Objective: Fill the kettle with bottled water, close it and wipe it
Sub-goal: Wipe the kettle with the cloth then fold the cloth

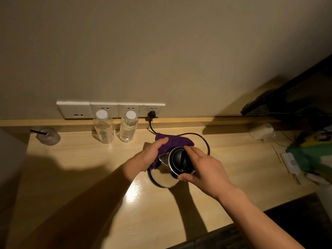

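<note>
While the kettle stands on the desk with its lid shut, the left hand presses a purple cloth against its far side and the right hand grips its top (two capped bottles stand by the wall).

It looked like a hotel or rented room: a pale wooden worktop stood against a plain wall, with a row of white wall sockets above it, two sealed water bottles and a steel electric kettle.
</note>
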